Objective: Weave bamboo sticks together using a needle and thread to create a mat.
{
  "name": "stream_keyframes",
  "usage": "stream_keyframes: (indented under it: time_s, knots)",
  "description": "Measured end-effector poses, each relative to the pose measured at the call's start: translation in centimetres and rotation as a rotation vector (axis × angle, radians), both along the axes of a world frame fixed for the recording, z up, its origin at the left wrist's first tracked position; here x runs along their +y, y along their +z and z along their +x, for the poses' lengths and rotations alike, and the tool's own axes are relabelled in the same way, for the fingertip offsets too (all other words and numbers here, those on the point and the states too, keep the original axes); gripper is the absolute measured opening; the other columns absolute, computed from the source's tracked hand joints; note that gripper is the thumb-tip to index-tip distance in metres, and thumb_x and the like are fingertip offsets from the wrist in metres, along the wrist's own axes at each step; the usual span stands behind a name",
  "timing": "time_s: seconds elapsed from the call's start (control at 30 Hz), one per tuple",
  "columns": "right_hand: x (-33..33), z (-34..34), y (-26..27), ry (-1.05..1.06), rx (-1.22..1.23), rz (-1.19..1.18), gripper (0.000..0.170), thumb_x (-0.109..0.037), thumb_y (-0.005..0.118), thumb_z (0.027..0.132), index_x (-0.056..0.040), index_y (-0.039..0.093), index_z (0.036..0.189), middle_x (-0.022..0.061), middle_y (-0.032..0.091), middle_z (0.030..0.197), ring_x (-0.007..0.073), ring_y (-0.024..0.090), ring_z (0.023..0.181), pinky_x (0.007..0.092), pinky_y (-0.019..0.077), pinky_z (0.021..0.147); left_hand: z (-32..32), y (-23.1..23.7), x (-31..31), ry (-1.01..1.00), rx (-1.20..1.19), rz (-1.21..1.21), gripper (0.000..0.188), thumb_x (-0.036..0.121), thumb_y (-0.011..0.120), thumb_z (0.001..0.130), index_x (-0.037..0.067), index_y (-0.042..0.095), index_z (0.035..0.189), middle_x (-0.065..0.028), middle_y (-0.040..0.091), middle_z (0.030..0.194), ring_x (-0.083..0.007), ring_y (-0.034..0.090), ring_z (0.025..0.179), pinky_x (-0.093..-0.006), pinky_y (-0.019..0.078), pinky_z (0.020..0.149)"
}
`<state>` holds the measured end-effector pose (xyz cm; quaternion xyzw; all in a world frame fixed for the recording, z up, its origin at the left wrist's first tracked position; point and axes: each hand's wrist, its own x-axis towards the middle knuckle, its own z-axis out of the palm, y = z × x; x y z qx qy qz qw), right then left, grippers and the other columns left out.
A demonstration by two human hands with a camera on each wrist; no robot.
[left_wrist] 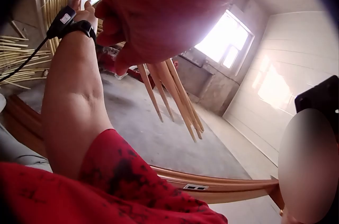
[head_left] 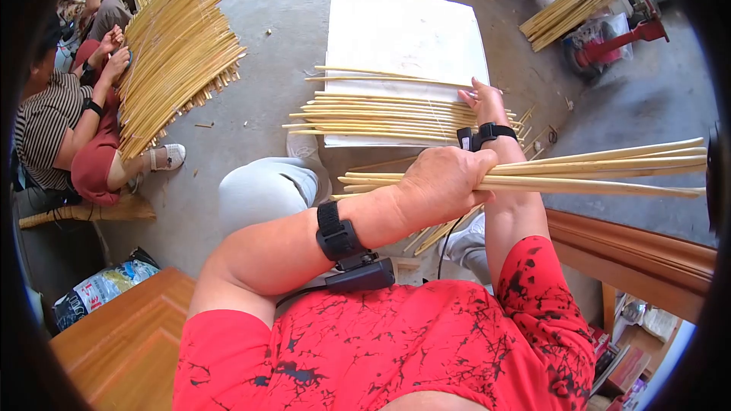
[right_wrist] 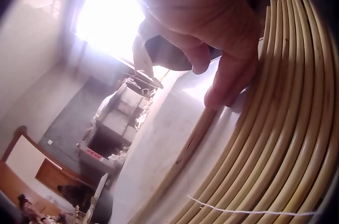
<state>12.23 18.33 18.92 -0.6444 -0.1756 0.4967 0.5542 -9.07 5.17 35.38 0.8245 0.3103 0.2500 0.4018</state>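
Note:
Several pale sticks (head_left: 594, 167) are gripped in the left hand (head_left: 449, 183), which crosses over the right forearm; their ends hang below the left hand (left_wrist: 164, 17) in the left wrist view. At the right edge of a white board (head_left: 403, 30), the right hand (head_left: 485, 103) reaches down to the end of a loose stick (head_left: 381, 71). One fingertip of the right hand (right_wrist: 212, 28) touches that stick (right_wrist: 185, 152) in the right wrist view. Beside it lies a row of parallel sticks (right_wrist: 275, 129), crossed by a white thread (right_wrist: 238, 212).
At the left sits a person in a striped top (head_left: 46, 122) beside a large mat of sticks (head_left: 171, 53). Another stick bundle (head_left: 571, 11) and a red metal tool (head_left: 620, 42) are at the upper right. Wooden furniture (head_left: 632, 259) stands at the lower right.

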Motion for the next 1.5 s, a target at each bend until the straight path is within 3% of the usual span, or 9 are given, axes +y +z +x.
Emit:
stream_keyframes:
  time_s: [0.17,0.23,0.3,0.37,0.4,0.47,0.57,1.33,1.5]
  knots:
    - [1.3,1.1,0.0,0.051,-0.226,-0.202,0.024,-0.012,0.058,0.083,0.0117,0.054,0.083,0.0151,0.056,0.078,0.0200,0.059,0.065,0.0244,0.0544,0.053,0.0,0.4,0.1,-0.004,-0.012,-0.016,0.025,0.024,0.066,0.074,0.007,0.051,0.081,-0.0153,0.059,0.069,-0.0349,0.058,0.068,-0.0418,0.0448,0.058]
    - [2.4,1.1,0.7,0.250,-0.740,-0.406,0.025,-0.015,0.059,0.080,0.0061,0.059,0.067,0.0128,0.059,0.062,0.0173,0.059,0.055,0.0255,0.0492,0.047,-0.2,0.4,0.1,0.025,-0.041,-0.007,0.025,0.022,0.067,0.074,0.006,0.053,0.087,-0.0158,0.058,0.069,-0.0329,0.058,0.066,-0.0398,0.0445,0.057]
    - [3.4,1.4,-3.7,0.289,-1.295,-0.018,0.016,-0.015,0.056,0.076,-0.0018,0.063,0.070,0.0083,0.062,0.062,0.0176,0.057,0.055,0.0313,0.0463,0.053,-1.0,0.9,0.9,0.025,-0.113,-0.046,0.025,0.020,0.067,0.074,0.006,0.054,0.090,-0.0126,0.058,0.067,-0.0294,0.058,0.064,-0.0383,0.0442,0.056]
    - [2.4,-1.6,-3.8,0.315,-0.875,0.188,0.017,-0.014,0.052,0.078,-0.0059,0.061,0.090,0.0117,0.062,0.082,0.0188,0.051,0.070,0.0325,0.0437,0.067,-2.1,1.2,2.6,0.110,-0.209,-0.050,0.024,0.016,0.068,0.075,0.005,0.056,0.093,-0.0053,0.057,0.065,-0.0198,0.055,0.059,-0.0323,0.0425,0.051]
    - [1.3,-3.2,-3.6,0.244,-0.357,0.314,0.019,-0.011,0.049,0.079,-0.0102,0.060,0.095,0.0119,0.061,0.088,0.0237,0.055,0.078,0.0352,0.0442,0.073,-2.7,1.4,3.4,0.174,-0.247,-0.015,0.023,0.015,0.068,0.075,0.005,0.057,0.092,-0.0013,0.056,0.064,-0.0136,0.052,0.058,-0.0279,0.0412,0.048]
    - [1.9,-6.0,-2.3,0.718,-1.661,0.089,0.019,-0.010,0.048,0.079,-0.0116,0.061,0.094,0.0064,0.059,0.096,0.0197,0.055,0.094,0.0359,0.0441,0.080,-3.9,3.3,4.2,0.368,-0.386,-0.358,0.017,0.015,0.068,0.077,0.005,0.057,0.086,0.0027,0.055,0.064,-0.0053,0.048,0.054,-0.0188,0.0366,0.044]
    - [1.2,-7.3,-2.4,0.816,-1.712,0.140,0.019,-0.010,0.049,0.078,-0.0122,0.062,0.091,0.0067,0.059,0.096,0.0240,0.054,0.099,0.0380,0.0442,0.083,-4.7,4.4,5.3,0.541,-0.484,-0.430,0.013,0.013,0.067,0.079,0.006,0.056,0.082,0.0017,0.054,0.059,-0.0019,0.043,0.046,-0.0139,0.0322,0.042]
    - [3.2,-5.9,-1.8,0.979,-1.730,0.228,0.020,-0.011,0.044,0.081,-0.0041,0.059,0.093,0.0137,0.059,0.095,0.0287,0.055,0.094,0.0378,0.0474,0.078,-3.9,3.5,4.8,0.450,-0.390,-0.514,0.020,0.009,0.067,0.077,0.004,0.054,0.092,0.0020,0.053,0.067,-0.0021,0.046,0.054,-0.0152,0.0361,0.046]
    - [6.2,-1.9,0.0,0.531,-2.031,0.287,0.017,-0.017,0.047,0.080,-0.0078,0.059,0.086,0.0087,0.059,0.086,0.0225,0.057,0.083,0.0344,0.0481,0.064,-3.3,3.7,4.7,0.511,-0.363,-0.508,0.018,0.011,0.067,0.078,0.005,0.054,0.089,0.0016,0.052,0.065,-0.0021,0.043,0.051,-0.0156,0.0345,0.045]
